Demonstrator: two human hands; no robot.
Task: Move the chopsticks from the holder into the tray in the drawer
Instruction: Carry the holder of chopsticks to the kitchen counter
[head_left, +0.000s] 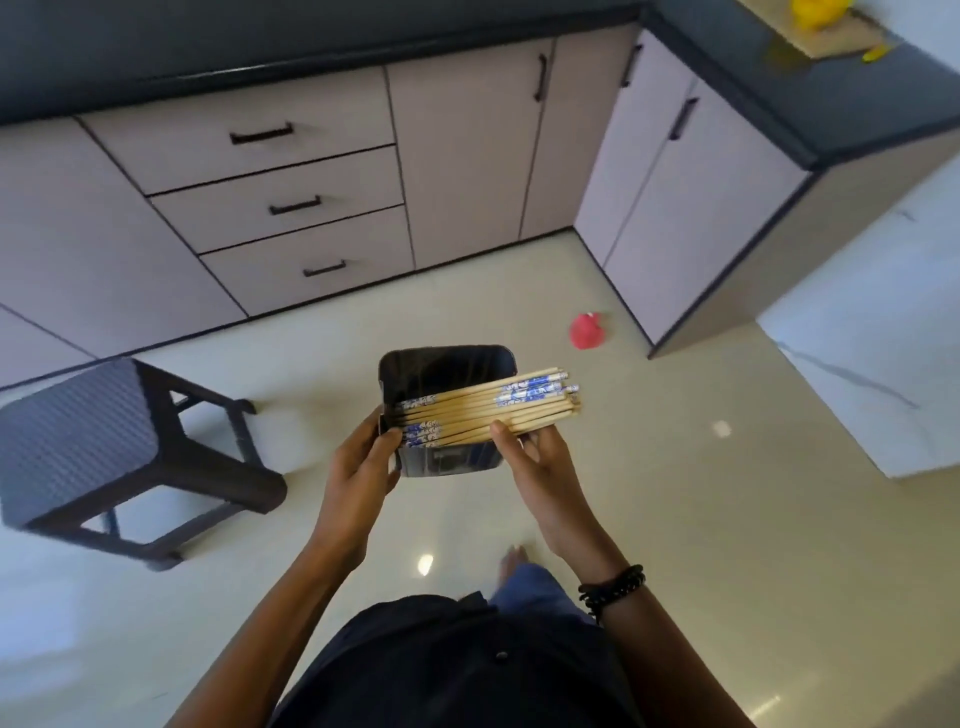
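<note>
A bundle of several wooden chopsticks (483, 408) with blue-and-white patterned ends lies across the mouth of a black rectangular holder (441, 374), sticking out past its right side. My left hand (363, 457) grips the holder's left near corner. My right hand (535, 457) holds the chopstick bundle from below on the right, thumb pressed on top. Both are held in the air above the floor. Three drawers (291, 202) with black handles are stacked in the cabinet ahead, all shut. No tray is visible.
A dark plastic stool (104, 441) stands on the floor to the left. A red object (587, 330) lies on the floor near the cabinet corner. Cabinets run along the back and right, under a dark countertop (831, 104) with yellow items.
</note>
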